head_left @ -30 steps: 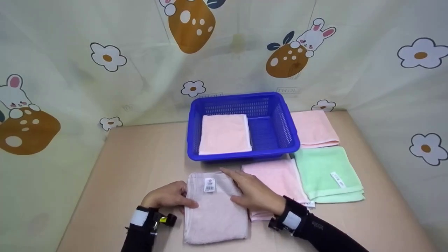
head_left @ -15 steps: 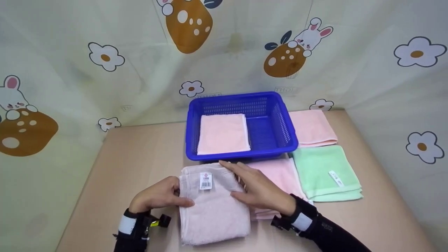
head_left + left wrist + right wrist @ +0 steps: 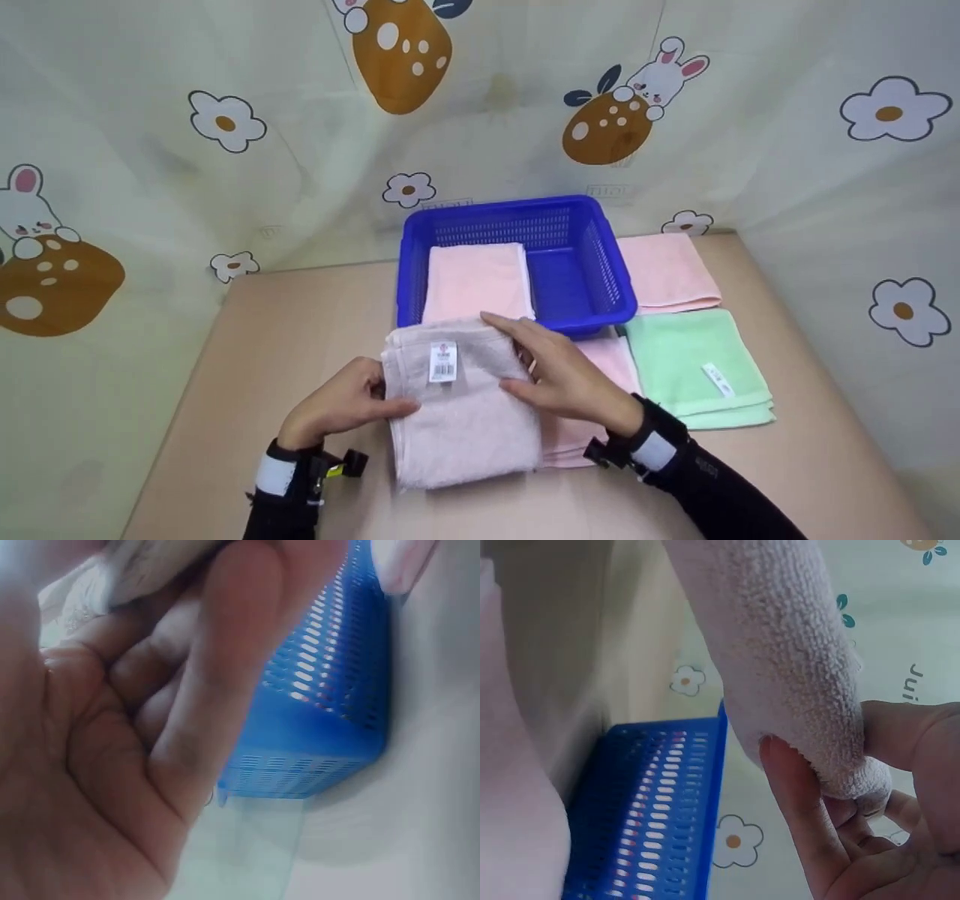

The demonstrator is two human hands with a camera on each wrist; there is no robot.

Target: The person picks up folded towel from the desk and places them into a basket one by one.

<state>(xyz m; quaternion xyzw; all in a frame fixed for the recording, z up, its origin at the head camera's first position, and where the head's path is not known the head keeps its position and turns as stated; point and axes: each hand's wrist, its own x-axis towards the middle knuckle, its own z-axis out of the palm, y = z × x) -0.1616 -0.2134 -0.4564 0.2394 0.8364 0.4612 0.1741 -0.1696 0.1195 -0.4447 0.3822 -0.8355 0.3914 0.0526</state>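
The left hand and right hand are pinching one mauve towel by its sides, holding it above the bench. Two pink towels and one green towel are lying at right. Rabbit-print drapes are surrounding the bench. One blue basket is holding a third pink towel.

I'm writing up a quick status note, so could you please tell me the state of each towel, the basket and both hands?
Grey-pink towel: folded, held above the table, label showing.
Left hand: gripping its left edge.
Right hand: holding its right side.
Blue basket: upright, partly filled.
Basket towel: folded, lying flat.
Green towel: folded, flat.
Front pink towel: folded, partly hidden.
Back pink towel: folded, beside basket.
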